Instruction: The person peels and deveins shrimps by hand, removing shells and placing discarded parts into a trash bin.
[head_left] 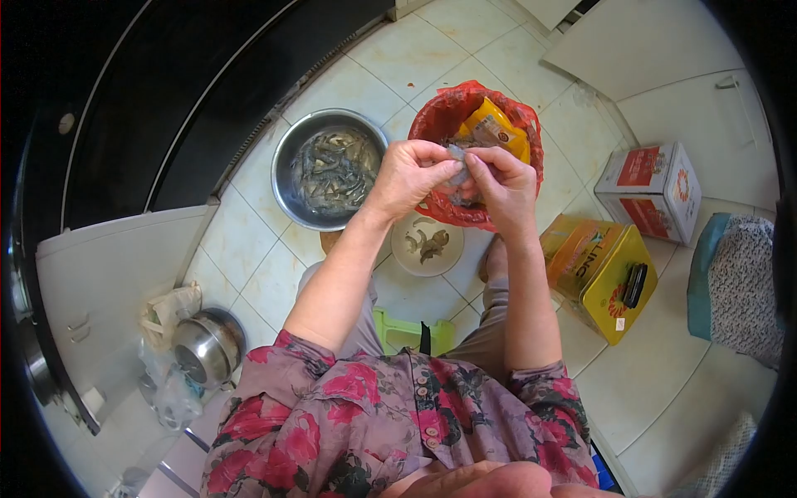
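Both hands, left hand and right hand, meet over the red-lined bin, each grip a thumb-and-finger pinch drawn close on a small grey shrimp. The shrimp lies between the fingertips, its long axis seeming to run away from the person, though fingers hide much of it. On the tiled floor, the white plate is on the person's side of the bin, closer to the left forearm, with a few pieces on it; the bag's near edge overlaps the plate's far edge in view. The metal basin, holding many whole shrimp, is left of the bin, nearer the left hand. A yellow packet juts from the bin just beyond the right hand; the yellow tin is right of the right forearm.
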`<state>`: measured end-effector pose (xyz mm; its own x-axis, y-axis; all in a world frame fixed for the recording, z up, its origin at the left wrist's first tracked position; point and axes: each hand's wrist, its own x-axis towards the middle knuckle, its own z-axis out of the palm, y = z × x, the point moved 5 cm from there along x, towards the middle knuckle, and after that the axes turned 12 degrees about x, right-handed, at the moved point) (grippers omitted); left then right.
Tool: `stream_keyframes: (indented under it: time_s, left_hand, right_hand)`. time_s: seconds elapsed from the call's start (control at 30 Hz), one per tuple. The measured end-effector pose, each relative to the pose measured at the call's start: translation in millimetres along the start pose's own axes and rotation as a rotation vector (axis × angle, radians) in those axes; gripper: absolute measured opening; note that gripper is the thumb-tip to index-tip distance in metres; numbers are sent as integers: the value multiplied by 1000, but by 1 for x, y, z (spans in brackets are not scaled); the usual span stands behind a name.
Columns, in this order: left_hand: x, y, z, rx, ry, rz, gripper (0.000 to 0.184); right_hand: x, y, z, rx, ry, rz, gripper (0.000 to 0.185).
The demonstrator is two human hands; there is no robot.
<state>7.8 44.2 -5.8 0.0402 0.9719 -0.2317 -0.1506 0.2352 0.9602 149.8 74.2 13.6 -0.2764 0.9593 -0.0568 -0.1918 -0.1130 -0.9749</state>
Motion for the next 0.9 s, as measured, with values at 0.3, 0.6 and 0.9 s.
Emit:
stream_keyframes:
  time_s: [0.3, 0.6, 0.9]
  left_hand:
    - [6, -5, 5, -127, 58, 29, 6]
    - [2, 3, 8, -108, 55, 66, 8]
    - [3, -10, 8, -283, -64, -25, 8]
  right_hand:
    - [-3, 4, 3, 94, 5, 36, 13]
    - [0, 8, 2, 102, -24, 154, 15]
    - [-4, 19, 1, 650, -20, 417, 15]
